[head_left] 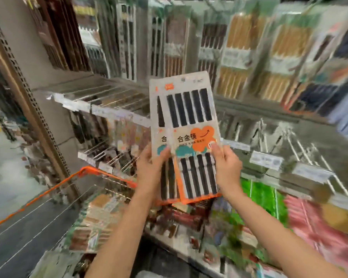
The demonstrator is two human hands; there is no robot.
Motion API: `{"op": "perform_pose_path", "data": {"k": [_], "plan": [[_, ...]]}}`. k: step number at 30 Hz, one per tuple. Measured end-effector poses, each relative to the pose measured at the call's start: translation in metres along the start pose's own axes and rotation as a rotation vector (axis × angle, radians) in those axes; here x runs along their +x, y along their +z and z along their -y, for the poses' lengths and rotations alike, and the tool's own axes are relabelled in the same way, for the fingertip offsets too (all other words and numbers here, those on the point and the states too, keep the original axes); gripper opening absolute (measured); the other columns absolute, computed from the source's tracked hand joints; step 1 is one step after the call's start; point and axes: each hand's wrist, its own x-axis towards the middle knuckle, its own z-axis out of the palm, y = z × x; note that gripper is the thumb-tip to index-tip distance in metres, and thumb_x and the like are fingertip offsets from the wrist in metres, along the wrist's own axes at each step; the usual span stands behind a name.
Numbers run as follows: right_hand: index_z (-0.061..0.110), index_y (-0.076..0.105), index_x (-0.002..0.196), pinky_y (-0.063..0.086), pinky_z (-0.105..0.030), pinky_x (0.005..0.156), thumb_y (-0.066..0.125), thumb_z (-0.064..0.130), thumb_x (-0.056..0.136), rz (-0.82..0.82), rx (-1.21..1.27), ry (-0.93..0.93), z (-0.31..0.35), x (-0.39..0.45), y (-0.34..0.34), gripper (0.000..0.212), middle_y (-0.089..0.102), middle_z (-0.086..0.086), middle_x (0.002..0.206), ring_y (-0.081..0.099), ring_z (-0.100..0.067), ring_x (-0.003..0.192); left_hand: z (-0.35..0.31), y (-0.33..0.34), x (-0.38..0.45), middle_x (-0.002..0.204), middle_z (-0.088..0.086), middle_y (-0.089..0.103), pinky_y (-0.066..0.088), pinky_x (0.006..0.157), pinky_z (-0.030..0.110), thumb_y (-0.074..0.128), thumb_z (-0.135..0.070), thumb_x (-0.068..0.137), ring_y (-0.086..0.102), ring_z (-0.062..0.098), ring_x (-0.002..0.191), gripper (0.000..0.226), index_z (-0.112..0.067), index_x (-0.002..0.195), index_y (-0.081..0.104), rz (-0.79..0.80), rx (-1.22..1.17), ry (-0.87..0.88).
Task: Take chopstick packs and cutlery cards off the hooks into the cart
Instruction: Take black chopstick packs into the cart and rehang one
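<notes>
The chopstick packs (pixel 186 135) looked like matt printed card, pale with orange and teal patches, over dark, dull chopsticks (pixel 189 109). The cart (pixel 100 173) was thin bright metal wire with an orange plastic rim. The display hooks (pixel 100 93) were shiny metal. Hanging packs behind (pixel 243 47) wore glossy clear plastic, though blurred.

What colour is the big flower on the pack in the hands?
Orange, on the chopstick pack; the head view, the only one, shows it.

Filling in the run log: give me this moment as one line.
left hand: holds chopstick packs | right hand: holds same packs | packs: off hooks, above cart | stage: not yet dropped in
</notes>
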Motion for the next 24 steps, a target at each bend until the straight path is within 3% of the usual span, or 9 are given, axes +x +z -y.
{"op": "perform_pose_path", "data": {"k": [5, 8, 11, 16, 19, 24], "plan": [[0.014, 0.037, 0.064, 0.030, -0.021, 0.056, 0.047, 0.039, 0.097, -0.254, -0.035, -0.071, 0.001, 0.038, -0.097, 0.043, 0.036, -0.001, 0.060, 0.029, -0.008, 0.054, -0.004, 0.089, 0.006, 0.086, -0.012, 0.075, 0.053, 0.071, 0.016, 0.061, -0.004, 0.090, 0.069, 0.003, 0.082, 0.020, -0.012, 0.108, 0.066, 0.195, 0.044, 0.101], [0.004, 0.043, 0.068, 0.030, -0.021, 0.058, 0.044, 0.038, 0.098, -0.373, -0.030, -0.092, 0.005, 0.054, -0.143, 0.045, 0.041, -0.004, 0.064, 0.033, -0.010, 0.057, -0.008, 0.137, 0.005, 0.087, -0.014, 0.075, 0.052, 0.073, 0.017, 0.060, -0.005, 0.092, 0.069, 0.003, 0.084, 0.019, -0.021, 0.100, 0.066, 0.302, 0.056, 0.161], [0.008, 0.040, 0.067, 0.031, -0.019, 0.056, 0.042, 0.037, 0.100, -0.470, -0.003, -0.073, 0.010, 0.066, -0.180, 0.044, 0.037, -0.003, 0.064, 0.032, -0.011, 0.057, -0.014, 0.175, 0.001, 0.082, -0.020, 0.073, 0.049, 0.071, 0.012, 0.059, -0.004, 0.092, 0.067, -0.004, 0.080, 0.023, -0.026, 0.095, 0.064, 0.337, 0.023, 0.197], [0.005, 0.053, 0.076, 0.032, -0.021, 0.057, 0.039, 0.041, 0.100, -0.512, 0.013, -0.081, 0.013, 0.077, -0.229, 0.045, 0.047, -0.004, 0.071, 0.039, -0.011, 0.062, -0.013, 0.217, 0.006, 0.099, -0.003, 0.074, 0.052, 0.086, 0.030, 0.067, -0.015, 0.088, 0.068, 0.013, 0.095, 0.016, -0.026, 0.100, 0.068, 0.377, 0.007, 0.220], [0.006, 0.053, 0.079, 0.033, -0.021, 0.058, 0.037, 0.045, 0.100, -0.488, 0.027, -0.076, 0.017, 0.077, -0.246, 0.047, 0.046, -0.004, 0.072, 0.040, -0.013, 0.066, -0.016, 0.234, 0.003, 0.093, -0.007, 0.075, 0.055, 0.078, 0.023, 0.065, -0.011, 0.090, 0.070, 0.009, 0.090, 0.017, -0.022, 0.104, 0.066, 0.437, -0.038, 0.182], [0.013, 0.033, 0.064, 0.027, -0.018, 0.048, 0.037, 0.042, 0.101, -0.547, -0.056, -0.140, 0.027, 0.084, -0.270, 0.046, 0.033, -0.001, 0.063, 0.031, -0.012, 0.058, -0.022, 0.249, -0.002, 0.094, -0.008, 0.075, 0.056, 0.071, 0.020, 0.061, -0.012, 0.092, 0.071, 0.010, 0.090, 0.018, -0.022, 0.108, 0.064, 0.490, -0.066, 0.158]]}}
